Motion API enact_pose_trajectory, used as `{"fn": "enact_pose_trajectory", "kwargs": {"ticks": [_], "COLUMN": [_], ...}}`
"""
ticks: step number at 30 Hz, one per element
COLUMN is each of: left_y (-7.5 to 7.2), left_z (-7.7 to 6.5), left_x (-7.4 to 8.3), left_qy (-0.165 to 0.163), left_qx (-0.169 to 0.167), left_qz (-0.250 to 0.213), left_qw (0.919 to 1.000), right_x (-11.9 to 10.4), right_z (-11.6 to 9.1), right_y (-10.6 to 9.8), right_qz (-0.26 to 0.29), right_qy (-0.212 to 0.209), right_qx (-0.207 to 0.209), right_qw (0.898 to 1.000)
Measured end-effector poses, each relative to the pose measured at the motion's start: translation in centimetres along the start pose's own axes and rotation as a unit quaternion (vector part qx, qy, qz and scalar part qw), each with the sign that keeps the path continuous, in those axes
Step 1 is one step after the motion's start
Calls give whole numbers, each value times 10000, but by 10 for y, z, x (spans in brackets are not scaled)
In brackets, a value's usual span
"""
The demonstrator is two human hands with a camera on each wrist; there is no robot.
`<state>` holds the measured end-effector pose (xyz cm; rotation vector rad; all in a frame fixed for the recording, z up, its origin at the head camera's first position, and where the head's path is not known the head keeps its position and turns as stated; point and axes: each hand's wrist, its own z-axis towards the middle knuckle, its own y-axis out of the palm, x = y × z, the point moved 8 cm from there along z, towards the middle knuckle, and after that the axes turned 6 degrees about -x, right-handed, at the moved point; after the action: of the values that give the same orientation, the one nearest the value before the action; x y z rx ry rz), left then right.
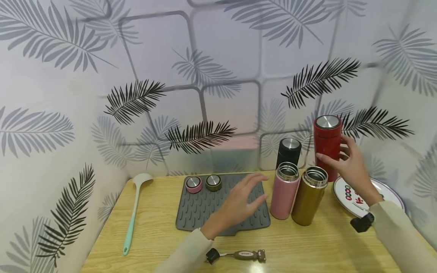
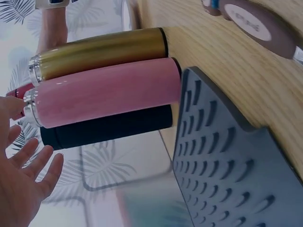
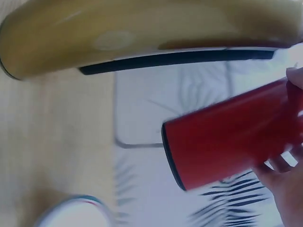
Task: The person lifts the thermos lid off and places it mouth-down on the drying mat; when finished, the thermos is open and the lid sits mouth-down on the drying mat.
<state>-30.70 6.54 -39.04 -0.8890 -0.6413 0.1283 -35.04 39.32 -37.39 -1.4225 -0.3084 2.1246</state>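
Note:
My right hand (image 1: 349,161) grips a red thermos (image 1: 327,142) with its silver-topped lid on. In the right wrist view the red thermos (image 3: 227,135) is tilted, its base off the table. My left hand (image 1: 240,197) is held over the right part of a grey drying mat (image 1: 196,210), fingers relaxed and holding nothing. Beside it stands a lidless pink thermos (image 1: 284,195). A lidless gold thermos (image 1: 307,203) stands right next to the pink one. Behind them is a black thermos (image 1: 288,151) with its lid on, its lower part hidden in the head view.
A pink lid (image 1: 194,184) and a gold lid (image 1: 213,182) lie on the mat's back left. At the left lies a ladle (image 1: 131,223) with a mint handle. A bear-ended brown handle (image 1: 246,255) lies near the front. A white printed plate (image 1: 389,193) is at the right.

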Motion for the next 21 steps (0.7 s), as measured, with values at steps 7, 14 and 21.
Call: {"fn": "enact_pose_trajectory", "kwargs": {"ticks": [7,14,21], "left_y": [-5,-10,-14], "left_z": [5,5,8], "left_x": [19,39,56], "left_qy": [369,871,917], "left_qx": [42,332,450], "left_qz": [29,-298,-1157], "left_qw": [9993,9952,9880], "right_x": [-74,-144,-176], "right_z": [-9,-39,-72], "right_y": [-21,-13,7], "right_qz": [-359,-877,-1198], "right_qy": [-1374,-2446,-3150], "right_qx": [577,327,144], "right_qw": [9882,9651,9414]}}
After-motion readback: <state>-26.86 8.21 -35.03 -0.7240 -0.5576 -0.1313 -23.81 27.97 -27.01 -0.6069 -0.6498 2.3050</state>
